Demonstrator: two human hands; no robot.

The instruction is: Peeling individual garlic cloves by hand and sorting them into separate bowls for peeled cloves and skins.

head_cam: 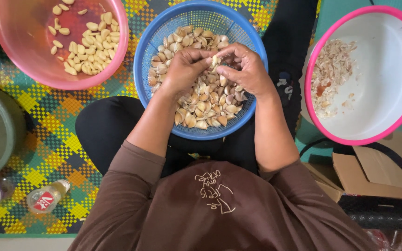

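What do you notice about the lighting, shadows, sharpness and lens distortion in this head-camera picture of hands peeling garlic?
Head view: soft, even light, with hardly any shadow under the left hand and right hand; the garlic clove and blue basket look sharp; a mild sheen lies on the white basin; the pink bowl looks slightly stretched near the edge.

basket (164, 37) of unpeeled cloves (205, 104) in my lap, bowl (38, 69) of peeled cloves (89, 46) on my left, bowl (387, 69) of skins (329, 74) on my right.
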